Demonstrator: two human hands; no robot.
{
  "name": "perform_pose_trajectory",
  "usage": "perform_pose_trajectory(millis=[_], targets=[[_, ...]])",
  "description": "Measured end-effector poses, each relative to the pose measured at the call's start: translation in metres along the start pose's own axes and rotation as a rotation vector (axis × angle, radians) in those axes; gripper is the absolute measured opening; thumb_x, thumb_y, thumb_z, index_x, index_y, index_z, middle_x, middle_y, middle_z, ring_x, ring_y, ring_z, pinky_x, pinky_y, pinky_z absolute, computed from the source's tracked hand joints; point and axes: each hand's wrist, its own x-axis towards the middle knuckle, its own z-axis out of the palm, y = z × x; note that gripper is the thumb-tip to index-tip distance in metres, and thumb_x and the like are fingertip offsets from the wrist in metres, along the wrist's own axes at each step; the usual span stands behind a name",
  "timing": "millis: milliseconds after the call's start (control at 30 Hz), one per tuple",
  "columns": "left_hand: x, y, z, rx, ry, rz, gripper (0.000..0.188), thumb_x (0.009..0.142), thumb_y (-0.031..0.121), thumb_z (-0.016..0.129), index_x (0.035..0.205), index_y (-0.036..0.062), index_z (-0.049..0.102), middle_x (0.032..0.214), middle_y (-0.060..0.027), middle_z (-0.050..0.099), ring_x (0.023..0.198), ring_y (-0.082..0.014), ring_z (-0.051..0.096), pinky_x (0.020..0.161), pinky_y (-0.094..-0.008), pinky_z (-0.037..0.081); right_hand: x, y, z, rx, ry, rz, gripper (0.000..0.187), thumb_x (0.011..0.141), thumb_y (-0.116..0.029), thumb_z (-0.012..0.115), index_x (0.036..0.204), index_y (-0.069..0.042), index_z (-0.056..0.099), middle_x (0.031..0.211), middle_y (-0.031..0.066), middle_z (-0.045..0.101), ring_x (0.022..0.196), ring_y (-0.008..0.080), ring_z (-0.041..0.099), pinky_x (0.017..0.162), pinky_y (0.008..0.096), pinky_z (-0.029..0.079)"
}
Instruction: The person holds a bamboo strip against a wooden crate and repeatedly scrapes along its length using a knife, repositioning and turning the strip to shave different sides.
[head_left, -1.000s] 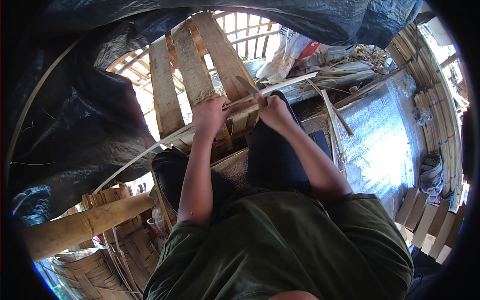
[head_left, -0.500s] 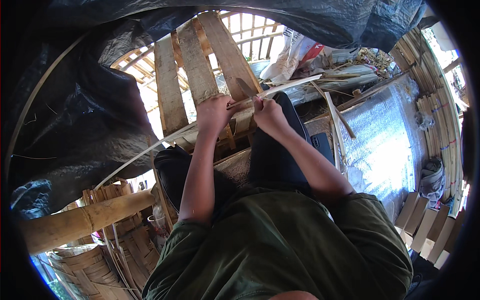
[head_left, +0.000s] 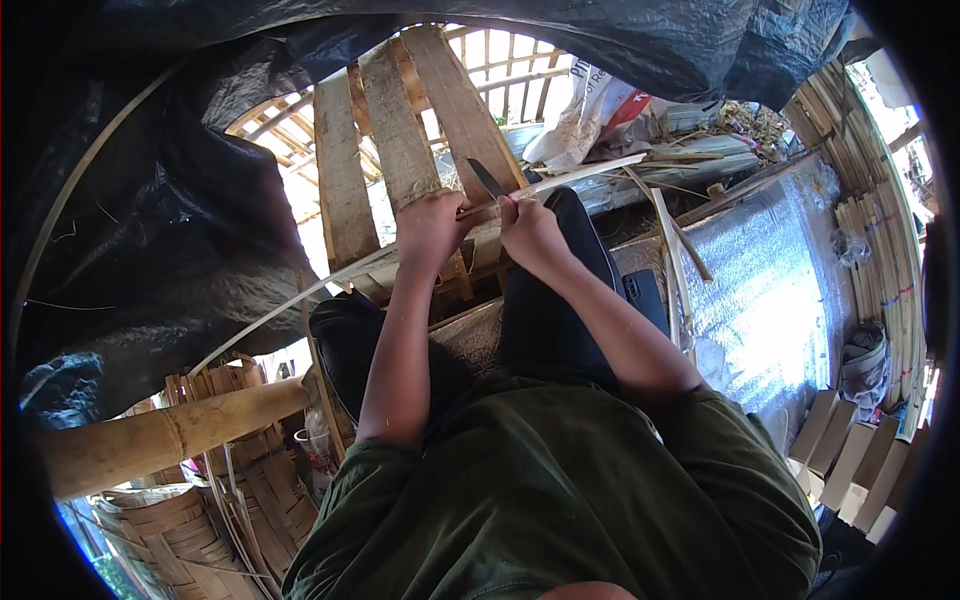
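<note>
A long pale bamboo strip [head_left: 268,318] runs slantwise from the lower left, through my hands, to the upper right. My left hand [head_left: 432,225] is closed around it above my left knee. Closed on a knife is my right hand [head_left: 532,228], a little to the right of the left one. The dark knife blade [head_left: 487,178] sticks up and to the left from that fist, against the strip. My fingers hide the handle. Beyond the hands, wooden planks [head_left: 393,130] slope away from me.
A black plastic sheet [head_left: 150,250] hangs at left, above a thick bamboo pole [head_left: 180,437] and a woven bamboo basket [head_left: 165,535]. Right of my knee lie a dark phone [head_left: 643,292] and loose strips [head_left: 672,250]. Bundled bamboo slats [head_left: 885,240] stand at far right.
My right hand has shifted slightly left toward the left hand, and the knife blade has turned and moved left with it. The left hand and the strip have hardly moved.
</note>
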Motion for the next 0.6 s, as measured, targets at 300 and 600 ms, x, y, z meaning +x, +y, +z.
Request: perform_pose_trajectory(millis=[300, 600], targets=[[-0.003, -0.002, 0.005, -0.012, 0.065, 0.059, 0.046, 0.081, 0.058, 0.072, 0.084, 0.0119, 0.075, 0.082, -0.0067, 0.07, 0.075, -0.0258, 0.07, 0.068, -0.0378, 0.053, 0.011, -0.001, -0.015, -0.093, -0.138, 0.071, 0.054, 0.101, -0.034, 0.046, 0.075, 0.009, 0.067, 0.075, 0.0339, 0.064, 0.084, 0.0484, 0.066, 0.073, 0.0533, 0.053], [-0.002, 0.001, 0.002, -0.034, 0.117, 0.089, 0.049, 0.078, 0.059, 0.073, 0.081, 0.011, 0.074, 0.076, -0.007, 0.067, 0.072, -0.0263, 0.069, 0.067, -0.0382, 0.053, 0.019, 0.001, -0.017, -0.031, -0.083, 0.233, 0.048, 0.1, -0.03, 0.05, 0.076, 0.008, 0.068, 0.071, 0.0332, 0.063, 0.08, 0.0473, 0.067, 0.071, 0.053, 0.053]])
